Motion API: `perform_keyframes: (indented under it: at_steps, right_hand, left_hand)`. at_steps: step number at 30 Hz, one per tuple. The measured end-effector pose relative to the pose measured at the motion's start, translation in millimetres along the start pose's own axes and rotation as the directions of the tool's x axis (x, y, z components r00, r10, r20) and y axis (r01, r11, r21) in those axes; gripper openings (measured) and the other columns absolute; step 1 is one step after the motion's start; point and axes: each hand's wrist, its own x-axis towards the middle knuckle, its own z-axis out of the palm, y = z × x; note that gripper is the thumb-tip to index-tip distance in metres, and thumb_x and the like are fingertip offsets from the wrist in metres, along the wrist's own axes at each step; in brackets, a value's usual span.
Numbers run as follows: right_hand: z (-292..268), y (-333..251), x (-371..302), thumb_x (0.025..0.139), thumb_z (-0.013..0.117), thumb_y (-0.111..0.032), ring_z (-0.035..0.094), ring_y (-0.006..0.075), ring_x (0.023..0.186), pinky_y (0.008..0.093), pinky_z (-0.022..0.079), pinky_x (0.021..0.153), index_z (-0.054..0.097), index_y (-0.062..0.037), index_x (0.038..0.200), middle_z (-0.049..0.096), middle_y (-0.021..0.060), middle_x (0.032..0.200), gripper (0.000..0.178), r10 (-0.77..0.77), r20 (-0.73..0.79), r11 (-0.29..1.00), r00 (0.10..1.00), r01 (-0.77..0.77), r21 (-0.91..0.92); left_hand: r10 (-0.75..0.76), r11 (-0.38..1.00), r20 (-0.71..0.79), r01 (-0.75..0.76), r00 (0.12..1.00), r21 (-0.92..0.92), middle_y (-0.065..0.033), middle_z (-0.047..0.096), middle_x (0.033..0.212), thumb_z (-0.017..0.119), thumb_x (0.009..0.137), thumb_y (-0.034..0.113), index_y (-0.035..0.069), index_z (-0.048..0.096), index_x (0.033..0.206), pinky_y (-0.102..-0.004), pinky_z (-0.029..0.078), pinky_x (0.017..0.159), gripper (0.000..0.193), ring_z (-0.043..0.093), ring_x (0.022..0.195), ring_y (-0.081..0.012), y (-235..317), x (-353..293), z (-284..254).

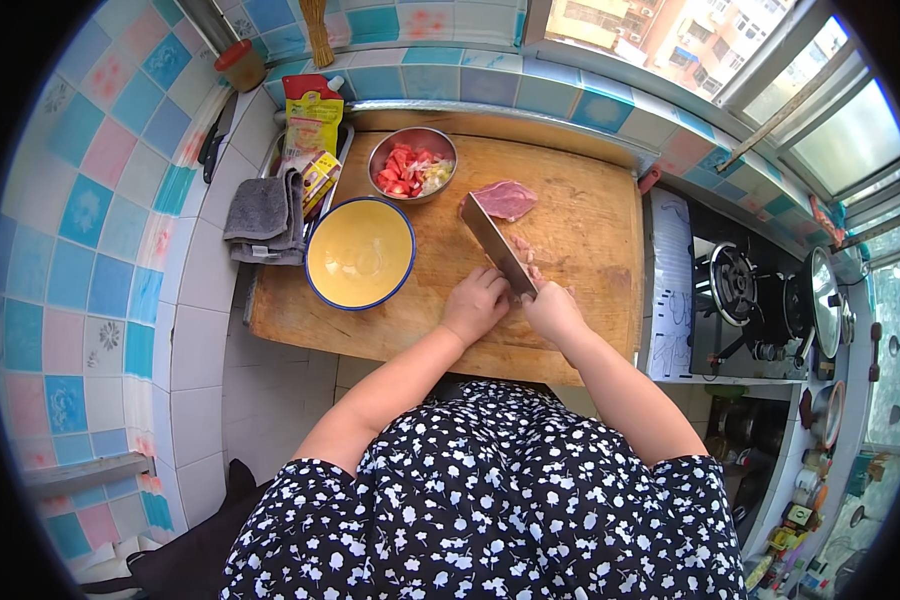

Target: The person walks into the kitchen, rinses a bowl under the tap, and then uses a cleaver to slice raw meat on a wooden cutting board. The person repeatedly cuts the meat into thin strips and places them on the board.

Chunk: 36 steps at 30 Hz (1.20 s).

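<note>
My right hand (pixel 554 312) is wrapped round the handle of a cleaver (pixel 497 240), whose broad blade points away and to the left over the wooden board (pixel 590 250). Close against the blade's left side, my left hand (pixel 478 302) has its fingers curled down; whatever lies under them is hidden. Small cut pieces of raw meat (pixel 530 262) lie along the blade's right side. Beyond the blade's tip rests a larger slab of pink raw meat (pixel 505 200). To the left stand a yellow bowl with a blue rim (pixel 360 253) and a metal bowl (pixel 442 140) holding chopped red and pale pieces.
A tray at the left holds a yellow and red pouch (pixel 313 115), a small box (pixel 320 178) and a grey towel (pixel 266 215). Right of the board is a gas stove (pixel 735 285) with a lidded pan (pixel 820 300). A knife (pixel 215 140) lies by the left wall.
</note>
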Motion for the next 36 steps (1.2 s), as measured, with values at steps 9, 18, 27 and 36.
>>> perform_keyframes:
  at_steps: [9,18,27,36]
  right_hand:
    - [-30.5,2.8,-19.7,0.090,0.059,-0.030,0.067,0.0434,0.091,0.0483,0.052,0.086,0.070,-0.0001,0.108,0.069,0.0272,0.087,0.036,-0.034,0.073,0.988,0.997,0.023,0.152]
    - [-42.6,2.4,-58.7,0.091,0.059,-0.030,0.067,0.0428,0.085,0.0496,0.052,0.080,0.070,0.0003,0.100,0.069,0.0261,0.082,0.033,0.012,0.119,0.996,0.993,-0.023,0.087]
    - [-27.4,2.6,-55.9,0.091,0.061,-0.031,0.069,0.0391,0.087,0.0464,0.052,0.079,0.070,-0.0017,0.105,0.070,0.0247,0.086,0.033,0.066,0.175,0.996,0.982,-0.076,0.053]
    - [-32.7,-6.4,-39.4,0.094,0.055,-0.028,0.067,0.0407,0.098,0.0495,0.052,0.088,0.065,-0.0022,0.106,0.070,0.0250,0.099,0.030,0.086,0.295,0.988,0.952,-0.044,-0.146]
  left_hand:
    - [-0.247,0.936,-0.031,0.230,0.969,-0.265,-0.0123,0.063,0.106,0.071,0.083,0.016,0.006,0.063,0.101,-0.0394,0.053,0.083,0.023,0.062,0.097,-0.0327,1.4,-10.9,-22.6]
    - [-0.162,0.972,0.054,0.169,0.985,-0.166,-0.0119,0.061,0.108,0.072,0.082,0.017,0.005,0.063,0.100,-0.0420,0.049,0.089,0.023,0.057,0.103,-0.0346,-8.1,-13.6,-23.7]
    - [-0.130,0.983,-0.051,0.122,0.990,-0.140,-0.0124,0.061,0.101,0.074,0.078,0.013,0.003,0.063,0.093,-0.0421,0.048,0.084,0.021,0.056,0.097,-0.0348,-9.5,-17.2,-13.3]
    - [-0.112,0.987,-0.044,0.106,0.993,-0.124,-0.0109,0.063,0.101,0.074,0.077,0.012,0.005,0.064,0.089,-0.0412,0.051,0.080,0.017,0.059,0.094,-0.0327,-8.9,-19.4,-17.1]
